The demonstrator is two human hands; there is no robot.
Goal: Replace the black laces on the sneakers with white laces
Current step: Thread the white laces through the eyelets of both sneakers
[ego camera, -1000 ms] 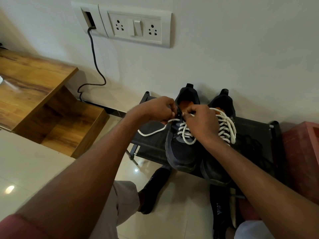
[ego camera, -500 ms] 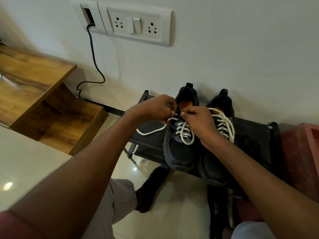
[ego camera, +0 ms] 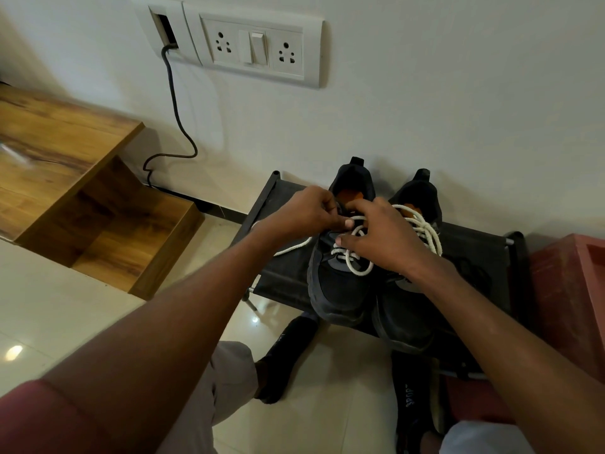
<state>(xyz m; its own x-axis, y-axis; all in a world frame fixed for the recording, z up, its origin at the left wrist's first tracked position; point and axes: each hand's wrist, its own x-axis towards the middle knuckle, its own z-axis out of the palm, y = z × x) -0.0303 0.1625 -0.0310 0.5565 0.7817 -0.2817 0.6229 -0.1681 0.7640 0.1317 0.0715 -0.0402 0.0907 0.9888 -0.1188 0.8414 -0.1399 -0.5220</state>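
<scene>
Filling the upper part of the frame, a pale wall point(ego camera: 425, 93) is carrying a white socket panel point(ego camera: 255, 47) at upper centre, with a dark cable point(ego camera: 175, 106) hanging from its left end. At left a wooden stepped unit point(ego camera: 65, 178) is sitting on the glossy tiled floor point(ego camera: 49, 306). Right of centre a black fabric rack point(ego camera: 474, 257) is bearing two dark sneakers side by side, toes toward the viewer. The right sneaker point(ego camera: 406, 316) is lying fully threaded with a white lace point(ego camera: 425, 231). Over the left sneaker point(ego camera: 337, 290), at centre frame, both hands are working its white lace point(ego camera: 358, 271): the left hand point(ego camera: 307, 214) is pinching the lace near the top eyelets, its loose end trailing left across the rack, while the right hand point(ego camera: 376, 240) is curling its fingers round a loop beside it.
</scene>
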